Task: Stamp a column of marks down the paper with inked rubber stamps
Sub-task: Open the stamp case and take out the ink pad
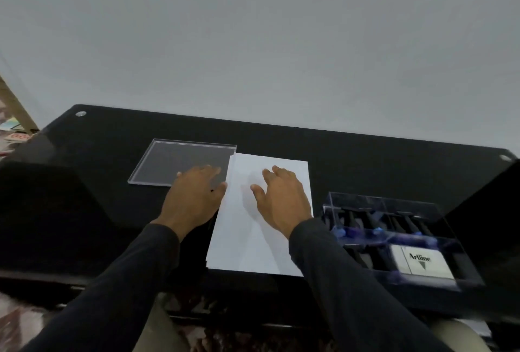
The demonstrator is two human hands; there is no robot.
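**A:** Start with the big things. What fills your view?

**B:** A pale grey wall takes the whole upper half. Below it your black glass table [365, 154] runs edge to edge across the middle of the frame, with a round metal fitting near each far corner.

**A:** And the paper?

**B:** The white paper [253, 244] lies at the centre of the frame, long side running away from you, its near edge close to the table's front edge. It looks blank; I can make out no marks on it.

**A:** What flanks it?

**B:** At right of centre, a clear plastic box [394, 239] with dark stamp handles and blue parts inside, and a white ink pad [422, 264] lettered "Artline" in its near part. The box is blurred, so you cannot count the stamps. At left of centre, a flat clear lid [168, 160] lies on the table, its right edge just beside the paper's far corner.

**A:** Now your hands.

**B:** Your right hand [281, 199] is spread flat, palm down, on the far half of the paper, fingers straight and apart, holding nothing. Your left hand [197, 194] is flat too, palm down, fingers reaching over the near edge of the lid, thumb at the paper's left edge. Whether it presses the lid or hovers, I cannot tell.

**A:** The arms?

**B:** Both come up from the bottom of the frame in dark sleeves, angling inward toward the paper.
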